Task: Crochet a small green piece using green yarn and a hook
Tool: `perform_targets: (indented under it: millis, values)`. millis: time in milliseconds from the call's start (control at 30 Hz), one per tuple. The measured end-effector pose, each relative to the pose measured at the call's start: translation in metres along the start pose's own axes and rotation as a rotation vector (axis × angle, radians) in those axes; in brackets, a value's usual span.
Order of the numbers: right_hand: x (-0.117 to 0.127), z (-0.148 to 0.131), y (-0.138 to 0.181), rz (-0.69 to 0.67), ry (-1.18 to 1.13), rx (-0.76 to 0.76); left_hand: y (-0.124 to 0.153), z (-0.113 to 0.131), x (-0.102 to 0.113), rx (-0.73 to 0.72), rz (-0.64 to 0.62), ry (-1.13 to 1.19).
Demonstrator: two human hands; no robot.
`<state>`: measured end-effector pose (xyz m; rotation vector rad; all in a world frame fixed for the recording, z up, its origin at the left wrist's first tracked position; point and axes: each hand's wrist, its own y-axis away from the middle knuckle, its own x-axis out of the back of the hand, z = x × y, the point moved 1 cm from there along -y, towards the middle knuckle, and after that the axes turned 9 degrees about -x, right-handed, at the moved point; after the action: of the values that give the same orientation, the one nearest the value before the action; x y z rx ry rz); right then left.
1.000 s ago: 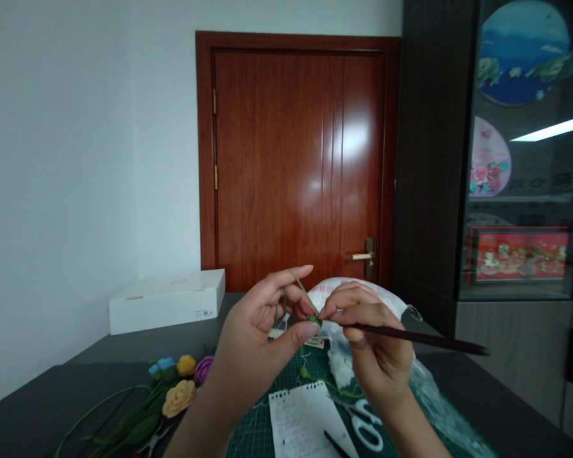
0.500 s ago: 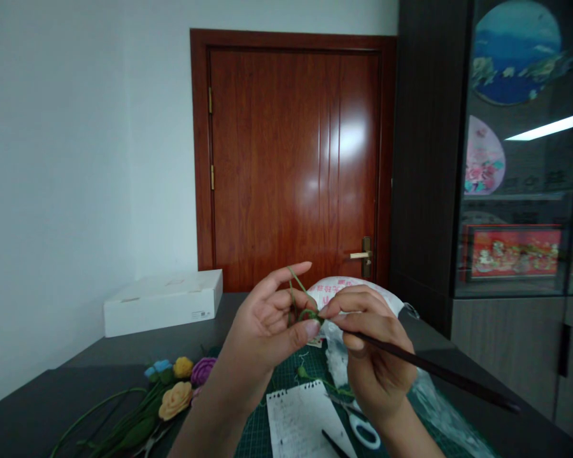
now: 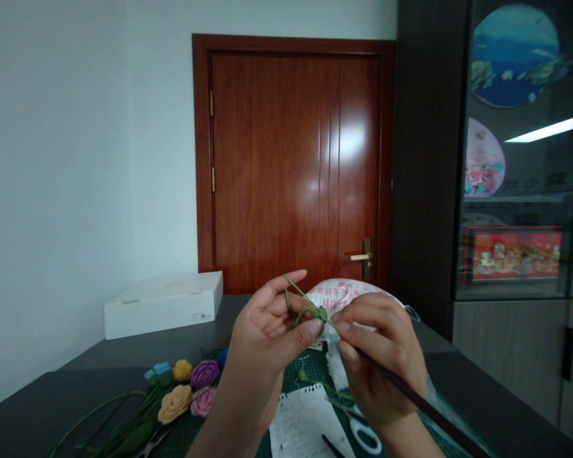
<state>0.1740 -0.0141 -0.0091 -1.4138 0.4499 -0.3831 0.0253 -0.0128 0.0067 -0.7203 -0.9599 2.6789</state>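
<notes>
My left hand (image 3: 272, 327) pinches a small green crochet piece (image 3: 321, 314) between thumb and fingers. Green yarn (image 3: 296, 285) runs from the piece up over the raised index finger, with another strand looping below. My right hand (image 3: 384, 343) grips a crochet hook with a long dark handle (image 3: 410, 391), which slants down to the right. Its thin metal tip meets the green piece beside my left thumb. Just where the hook catches the yarn is too small to make out.
Crocheted flowers (image 3: 174, 403) with green stems lie at the left. Below my hands are a written notepad (image 3: 305, 423), a black pen (image 3: 332, 445) and white-handled scissors (image 3: 365, 437) on a green cutting mat (image 3: 315, 362). A white box (image 3: 165, 305) and a printed white bag (image 3: 348, 289) stand behind.
My right hand has shifted slightly right and down, and the hook's handle now slopes more steeply. More of the green piece shows between my hands. The left hand keeps its pinch.
</notes>
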Motion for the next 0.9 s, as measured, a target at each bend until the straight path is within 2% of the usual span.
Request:
perform_targets:
  millis: [100,500,767,900]
  values:
    - [0.000,-0.001,-0.001,0.021,0.012,0.018,0.000,0.000,-0.001,0.003,0.014,-0.003]
    - [-0.011,0.008,0.011,0.108,-0.096,-0.134,0.003,0.007,-0.001,0.031,0.012,0.003]
    - [-0.012,0.006,0.011,0.085,-0.154,-0.138,0.002,0.007,-0.004,0.031,0.003,-0.015]
    - [-0.014,0.005,0.009,0.023,-0.222,-0.172,0.004,0.008,-0.004,0.009,0.044,-0.042]
